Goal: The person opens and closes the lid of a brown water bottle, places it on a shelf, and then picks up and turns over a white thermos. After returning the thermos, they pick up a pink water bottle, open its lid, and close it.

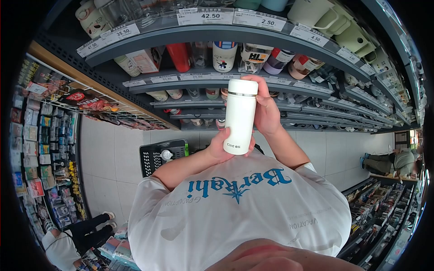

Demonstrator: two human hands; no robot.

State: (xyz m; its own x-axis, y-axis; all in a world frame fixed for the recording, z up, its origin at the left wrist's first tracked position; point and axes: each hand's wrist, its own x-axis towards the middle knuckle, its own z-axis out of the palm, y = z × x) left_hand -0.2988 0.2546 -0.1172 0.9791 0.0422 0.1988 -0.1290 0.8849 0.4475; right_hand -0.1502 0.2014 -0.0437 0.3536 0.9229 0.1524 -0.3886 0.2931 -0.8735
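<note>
A white tumbler (239, 119) with a white lid, a thin silver ring and small dark lettering near its base is held upright in front of the shelves. My left hand (221, 144) grips its lower part, thumb on the front and other fingers partly hidden behind. Around the upper part, my right hand (266, 110) is closed from the right side, with fingertips at the lid. The lid sits on the tumbler. Just beyond it, a shelf (190, 83) carries bottles and cups, among them a red bottle (179, 57) and a cartoon-printed cup (224, 56).
Curved shelf edges with price tags (205, 16) cross the top. A black basket (147, 158) with a white item stands on the floor at left. Hanging goods (45, 149) line the left side. One person (63, 248) is at lower left, another (398, 162) at far right.
</note>
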